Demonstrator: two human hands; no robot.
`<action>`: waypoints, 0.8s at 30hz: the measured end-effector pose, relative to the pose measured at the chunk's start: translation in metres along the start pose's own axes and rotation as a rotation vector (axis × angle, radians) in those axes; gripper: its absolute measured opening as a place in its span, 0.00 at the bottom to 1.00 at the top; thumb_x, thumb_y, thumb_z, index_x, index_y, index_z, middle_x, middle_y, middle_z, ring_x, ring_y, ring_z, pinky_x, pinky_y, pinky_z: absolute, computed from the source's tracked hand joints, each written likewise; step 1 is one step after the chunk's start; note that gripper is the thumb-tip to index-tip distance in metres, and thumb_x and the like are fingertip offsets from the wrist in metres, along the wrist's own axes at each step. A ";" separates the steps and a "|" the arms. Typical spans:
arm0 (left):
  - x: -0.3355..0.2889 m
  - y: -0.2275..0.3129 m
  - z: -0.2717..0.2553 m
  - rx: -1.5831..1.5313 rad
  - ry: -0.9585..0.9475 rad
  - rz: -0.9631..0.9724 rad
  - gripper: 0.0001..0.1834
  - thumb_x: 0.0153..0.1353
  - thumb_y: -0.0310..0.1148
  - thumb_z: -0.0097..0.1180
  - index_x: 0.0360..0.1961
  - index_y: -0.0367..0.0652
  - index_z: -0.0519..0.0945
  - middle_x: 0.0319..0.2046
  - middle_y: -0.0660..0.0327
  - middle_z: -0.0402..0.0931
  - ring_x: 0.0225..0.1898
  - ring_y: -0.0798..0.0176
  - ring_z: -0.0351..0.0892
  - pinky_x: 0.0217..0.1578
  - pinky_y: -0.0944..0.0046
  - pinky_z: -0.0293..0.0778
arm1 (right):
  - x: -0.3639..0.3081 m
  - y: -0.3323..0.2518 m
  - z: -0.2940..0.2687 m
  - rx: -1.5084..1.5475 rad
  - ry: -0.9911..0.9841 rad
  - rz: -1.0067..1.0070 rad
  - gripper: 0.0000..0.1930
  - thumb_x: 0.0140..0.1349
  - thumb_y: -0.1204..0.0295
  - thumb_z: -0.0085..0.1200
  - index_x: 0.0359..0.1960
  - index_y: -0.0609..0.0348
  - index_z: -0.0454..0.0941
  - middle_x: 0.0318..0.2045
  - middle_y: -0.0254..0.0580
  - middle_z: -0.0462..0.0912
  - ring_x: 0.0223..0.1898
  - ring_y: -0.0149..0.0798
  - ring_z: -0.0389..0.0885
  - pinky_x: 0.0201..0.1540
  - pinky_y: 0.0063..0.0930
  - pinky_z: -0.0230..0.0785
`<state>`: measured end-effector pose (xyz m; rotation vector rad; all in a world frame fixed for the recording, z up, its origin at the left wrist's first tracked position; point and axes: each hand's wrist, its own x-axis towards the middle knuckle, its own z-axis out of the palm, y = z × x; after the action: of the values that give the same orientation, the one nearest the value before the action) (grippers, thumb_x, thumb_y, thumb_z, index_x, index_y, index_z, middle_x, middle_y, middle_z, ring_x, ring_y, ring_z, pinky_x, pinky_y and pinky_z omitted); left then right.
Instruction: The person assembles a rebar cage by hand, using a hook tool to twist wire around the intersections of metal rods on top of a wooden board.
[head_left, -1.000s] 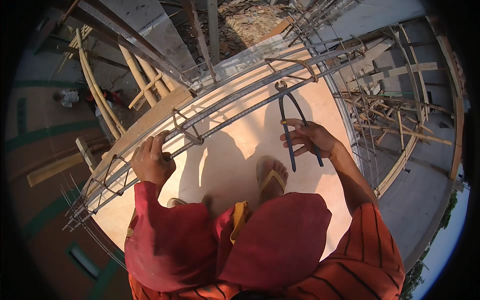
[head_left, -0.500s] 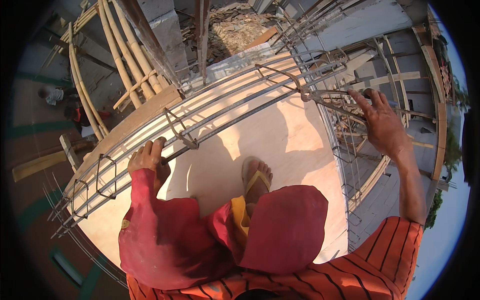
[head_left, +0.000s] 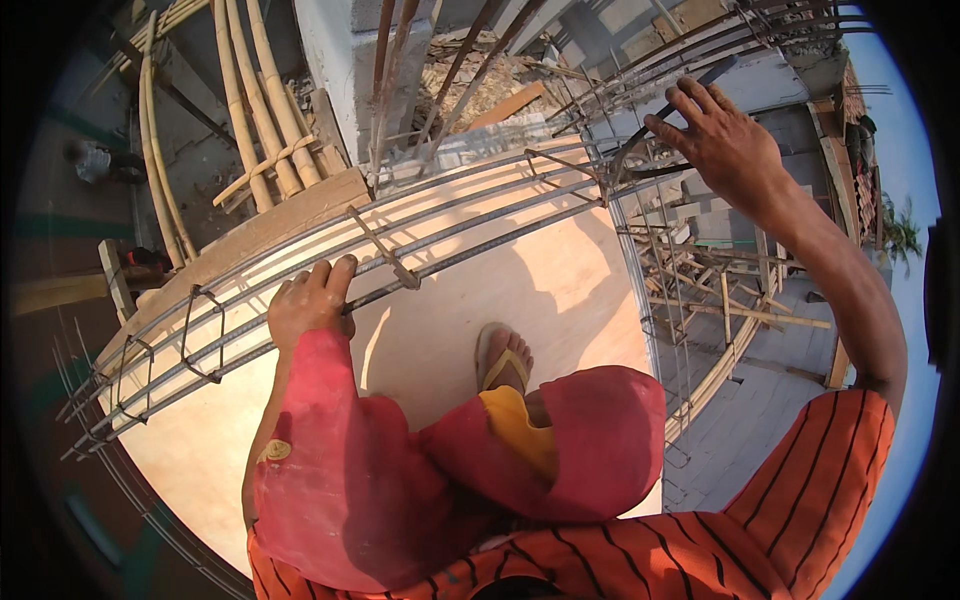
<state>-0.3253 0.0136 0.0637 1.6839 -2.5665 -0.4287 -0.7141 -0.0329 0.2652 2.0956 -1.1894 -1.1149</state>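
Observation:
A long cage of steel reinforcing bars (head_left: 480,250) with bent square stirrups (head_left: 385,245) lies across a pale plywood sheet (head_left: 430,320). My left hand (head_left: 310,297) is closed round bars of the cage, left of one stirrup. At the cage's right end, my right hand (head_left: 722,140) grips a pair of long-handled pincers (head_left: 632,147). Their handles are spread apart, one rising through my fingers and the other pointing right below the hand. The jaws sit at the stirrup by the sheet's right edge; whether they hold wire there cannot be made out.
My sandalled foot (head_left: 505,360) stands on the plywood. Beyond the cage are a wooden plank (head_left: 250,225), bamboo poles (head_left: 240,100) and a concrete column (head_left: 335,60) beside upright bars. Right of the sheet, a drop shows bamboo framing (head_left: 735,350) below. A person (head_left: 95,163) is far left.
My right hand has moved up and away from me with one pincer handle, and the handles have spread apart. My left hand, still on the bars, appears slightly further right.

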 end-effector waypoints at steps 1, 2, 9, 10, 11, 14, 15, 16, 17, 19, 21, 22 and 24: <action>0.000 0.001 0.001 0.037 0.030 -0.002 0.26 0.40 0.24 0.60 0.44 0.57 0.72 0.34 0.65 0.75 0.37 0.58 0.79 0.36 0.58 0.75 | 0.002 0.000 -0.003 -0.009 -0.001 -0.004 0.25 0.60 0.76 0.46 0.61 0.46 0.67 0.60 0.41 0.65 0.67 0.42 0.56 0.70 0.34 0.50; -0.001 0.001 0.002 0.074 0.060 -0.004 0.27 0.39 0.25 0.63 0.42 0.59 0.72 0.32 0.68 0.75 0.37 0.62 0.79 0.37 0.62 0.75 | 0.004 0.001 -0.005 -0.031 0.004 -0.030 0.25 0.59 0.75 0.47 0.61 0.47 0.67 0.59 0.42 0.65 0.66 0.43 0.57 0.70 0.35 0.50; 0.001 -0.001 -0.001 0.033 0.122 0.019 0.25 0.37 0.23 0.62 0.41 0.54 0.72 0.31 0.65 0.76 0.35 0.59 0.80 0.34 0.60 0.75 | 0.026 0.002 -0.019 -0.128 0.058 -0.090 0.15 0.56 0.72 0.51 0.47 0.50 0.78 0.50 0.39 0.73 0.59 0.38 0.67 0.60 0.31 0.63; 0.002 -0.002 -0.002 0.024 0.129 0.033 0.26 0.36 0.23 0.62 0.41 0.54 0.72 0.30 0.65 0.75 0.34 0.59 0.80 0.33 0.59 0.75 | 0.029 0.003 -0.020 -0.131 0.059 -0.091 0.15 0.56 0.72 0.51 0.47 0.50 0.78 0.50 0.39 0.73 0.59 0.38 0.67 0.60 0.31 0.63; 0.003 -0.002 -0.002 0.014 0.135 0.048 0.26 0.35 0.23 0.62 0.41 0.53 0.72 0.30 0.64 0.75 0.33 0.58 0.80 0.33 0.59 0.75 | 0.031 0.005 -0.021 -0.103 0.029 -0.076 0.12 0.56 0.72 0.52 0.42 0.51 0.79 0.47 0.37 0.74 0.56 0.36 0.69 0.56 0.30 0.65; 0.006 -0.006 -0.001 0.033 0.172 0.084 0.28 0.31 0.25 0.63 0.40 0.53 0.72 0.28 0.64 0.74 0.30 0.58 0.79 0.30 0.59 0.75 | 0.034 0.006 -0.017 -0.098 0.040 -0.079 0.10 0.55 0.71 0.52 0.39 0.54 0.79 0.41 0.36 0.74 0.50 0.34 0.70 0.51 0.28 0.66; 0.007 -0.008 -0.001 0.033 0.170 0.083 0.28 0.31 0.25 0.63 0.40 0.53 0.72 0.28 0.64 0.74 0.30 0.58 0.79 0.30 0.59 0.75 | 0.035 0.005 -0.018 -0.115 0.080 -0.096 0.11 0.55 0.70 0.52 0.40 0.56 0.77 0.38 0.37 0.73 0.48 0.35 0.70 0.49 0.27 0.65; 0.008 -0.010 0.001 0.045 0.172 0.091 0.29 0.29 0.26 0.64 0.40 0.53 0.71 0.27 0.64 0.73 0.29 0.58 0.79 0.28 0.60 0.75 | 0.035 0.003 -0.021 -0.113 0.079 -0.097 0.11 0.55 0.70 0.52 0.40 0.56 0.77 0.38 0.37 0.73 0.48 0.35 0.70 0.49 0.27 0.65; 0.009 -0.012 0.002 0.057 0.174 0.100 0.30 0.28 0.27 0.65 0.39 0.53 0.71 0.26 0.64 0.72 0.28 0.59 0.78 0.27 0.60 0.75 | 0.036 0.001 -0.024 -0.151 0.076 -0.136 0.11 0.55 0.70 0.52 0.39 0.57 0.77 0.38 0.37 0.73 0.48 0.34 0.70 0.49 0.27 0.65; 0.010 -0.015 0.004 0.067 0.178 0.103 0.31 0.27 0.27 0.65 0.39 0.53 0.71 0.26 0.65 0.72 0.27 0.59 0.78 0.26 0.60 0.75 | 0.037 -0.002 -0.028 -0.189 0.071 -0.171 0.11 0.54 0.70 0.52 0.39 0.58 0.77 0.38 0.37 0.73 0.48 0.34 0.70 0.49 0.26 0.64; 0.011 -0.016 0.004 0.076 0.183 0.107 0.31 0.26 0.27 0.65 0.39 0.53 0.70 0.26 0.65 0.72 0.26 0.59 0.78 0.25 0.60 0.75 | 0.040 -0.003 -0.024 -0.273 0.214 -0.169 0.11 0.54 0.70 0.52 0.38 0.57 0.77 0.37 0.35 0.73 0.47 0.33 0.70 0.50 0.26 0.64; 0.011 -0.016 0.004 0.072 0.196 0.114 0.31 0.26 0.27 0.65 0.39 0.53 0.70 0.26 0.65 0.72 0.26 0.59 0.78 0.25 0.60 0.75 | 0.042 -0.002 -0.023 -0.273 0.211 -0.166 0.11 0.54 0.70 0.52 0.38 0.57 0.77 0.37 0.35 0.73 0.47 0.33 0.70 0.50 0.26 0.64; 0.011 -0.015 0.004 0.067 0.208 0.123 0.32 0.26 0.27 0.65 0.40 0.53 0.70 0.26 0.65 0.72 0.26 0.59 0.78 0.25 0.60 0.75 | 0.048 0.000 -0.019 -0.363 0.312 -0.215 0.05 0.54 0.71 0.55 0.31 0.54 0.81 0.36 0.29 0.75 0.45 0.29 0.71 0.45 0.20 0.65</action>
<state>-0.3173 -0.0012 0.0545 1.4904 -2.5378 -0.1536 -0.6840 -0.0740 0.2561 2.0440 -0.5784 -0.9616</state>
